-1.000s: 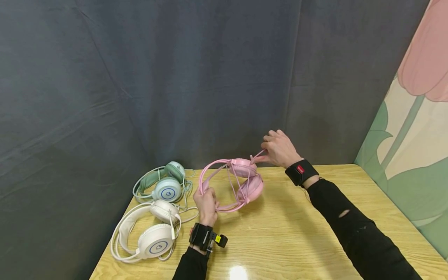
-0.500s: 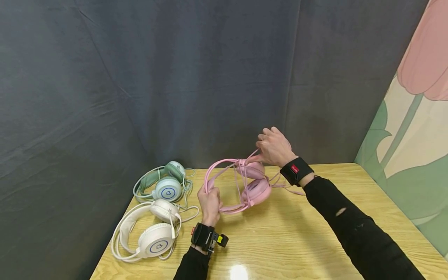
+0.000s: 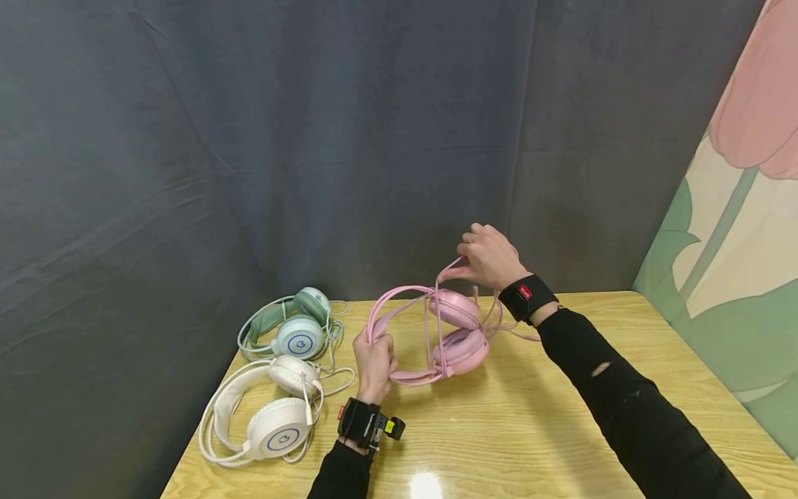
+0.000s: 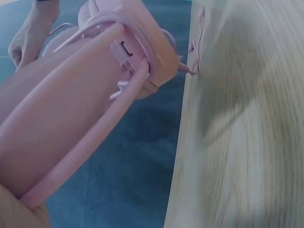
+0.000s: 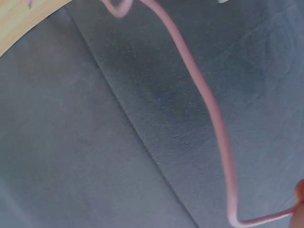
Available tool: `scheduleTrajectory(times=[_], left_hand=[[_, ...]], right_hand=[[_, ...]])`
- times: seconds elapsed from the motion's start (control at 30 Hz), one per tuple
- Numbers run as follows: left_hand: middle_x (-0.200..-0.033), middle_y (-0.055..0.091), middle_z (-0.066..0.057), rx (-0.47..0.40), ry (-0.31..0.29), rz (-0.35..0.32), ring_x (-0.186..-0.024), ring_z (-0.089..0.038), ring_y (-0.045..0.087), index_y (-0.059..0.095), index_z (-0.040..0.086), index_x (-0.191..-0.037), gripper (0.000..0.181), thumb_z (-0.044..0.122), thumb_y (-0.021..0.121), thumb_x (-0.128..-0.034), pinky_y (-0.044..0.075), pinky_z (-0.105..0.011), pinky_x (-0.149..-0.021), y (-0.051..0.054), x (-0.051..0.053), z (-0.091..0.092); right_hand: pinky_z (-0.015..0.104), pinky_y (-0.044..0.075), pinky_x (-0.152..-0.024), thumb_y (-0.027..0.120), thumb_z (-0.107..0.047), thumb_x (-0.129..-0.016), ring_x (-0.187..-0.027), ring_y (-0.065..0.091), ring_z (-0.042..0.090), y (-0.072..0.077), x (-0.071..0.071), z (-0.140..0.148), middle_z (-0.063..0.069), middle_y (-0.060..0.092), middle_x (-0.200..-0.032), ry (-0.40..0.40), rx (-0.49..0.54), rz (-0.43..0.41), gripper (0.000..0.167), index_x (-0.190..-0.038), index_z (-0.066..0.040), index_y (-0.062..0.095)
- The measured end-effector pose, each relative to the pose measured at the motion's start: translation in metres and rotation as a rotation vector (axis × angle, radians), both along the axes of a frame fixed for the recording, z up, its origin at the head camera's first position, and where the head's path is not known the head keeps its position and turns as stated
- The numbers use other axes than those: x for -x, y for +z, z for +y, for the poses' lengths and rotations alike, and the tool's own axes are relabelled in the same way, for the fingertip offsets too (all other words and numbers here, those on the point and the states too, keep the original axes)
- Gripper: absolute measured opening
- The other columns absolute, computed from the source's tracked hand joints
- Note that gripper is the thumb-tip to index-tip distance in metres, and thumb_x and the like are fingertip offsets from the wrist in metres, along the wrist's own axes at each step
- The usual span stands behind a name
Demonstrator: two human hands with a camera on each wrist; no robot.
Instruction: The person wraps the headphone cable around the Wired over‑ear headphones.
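Observation:
My left hand (image 3: 374,364) grips the headband of a pair of pink headphones (image 3: 463,352), held up over the wooden table. Both ear cups point right, and in the left wrist view the band's twin tubes (image 4: 90,140) run up to one cup marked "L". My right hand (image 3: 489,256), above the upper cup, pinches the pink cable (image 3: 439,322). Strands of that cable cross between the two ends of the band. More of it hangs behind the cups and trails on the table. The right wrist view shows the cable (image 5: 211,104) bending toward a fingertip (image 5: 298,209).
On the left of the wooden table (image 3: 530,430) lie green headphones (image 3: 299,337), with white headphones (image 3: 277,427) nearer me. Both have coiled cables beside them. A dark grey curtain (image 3: 386,138) hangs behind the table, and a flower-painted panel (image 3: 736,277) stands at the right.
The headphones and my left hand have shifted slightly right. My right hand has moved a little left and up with the cable, and fewer strands now cross the band's opening.

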State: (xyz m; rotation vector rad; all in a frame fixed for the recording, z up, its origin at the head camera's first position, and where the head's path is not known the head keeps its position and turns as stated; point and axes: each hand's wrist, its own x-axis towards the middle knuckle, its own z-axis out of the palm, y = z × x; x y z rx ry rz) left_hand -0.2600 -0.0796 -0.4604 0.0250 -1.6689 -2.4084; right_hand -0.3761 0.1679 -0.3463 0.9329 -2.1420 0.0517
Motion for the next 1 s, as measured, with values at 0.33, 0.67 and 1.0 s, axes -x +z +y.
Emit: scheduleTrajectory(times=[0.33, 0.67, 1.0], left_hand=[[-0.045, 0.031, 0.007, -0.053, -0.089, 0.027, -0.032, -0.005, 0.027, 0.038, 0.011, -0.071, 0.022, -0.01, 0.04, -0.0666, 0.022, -0.02, -0.029, 0.002, 0.002, -0.006], [-0.043, 0.023, 0.01, -0.218, -0.301, 0.079, -0.032, -0.003, 0.019, 0.027, 0.018, -0.062, 0.033, -0.012, 0.036, -0.0703, 0.02, -0.017, -0.03, -0.004, 0.009, -0.025], [-0.053, 0.012, 0.005, -0.476, -0.553, 0.057, -0.043, -0.007, 0.006, 0.033, 0.02, -0.067, 0.035, -0.012, 0.022, -0.0757, 0.019, -0.013, -0.033, -0.005, 0.01, -0.039]], right_hand=[[0.031, 0.025, -0.06, 0.056, -0.073, -0.076, -0.061, 0.031, 0.018, -0.007, 0.002, -0.001, 0.0, 0.046, -0.057, -0.039, 0.045, -0.117, 0.064, -0.059, -0.012, 0.06], [0.042, 0.042, -0.082, 0.054, -0.03, -0.1, -0.082, 0.053, 0.025, -0.019, 0.016, 0.03, 0.013, 0.064, -0.088, -0.098, 0.282, -0.674, 0.03, -0.097, -0.006, 0.07], [0.041, 0.049, -0.077, 0.058, -0.032, -0.098, -0.084, 0.06, 0.026, -0.045, 0.015, 0.045, 0.015, 0.07, -0.097, -0.214, 0.431, -0.832, 0.033, -0.104, -0.004, 0.073]])
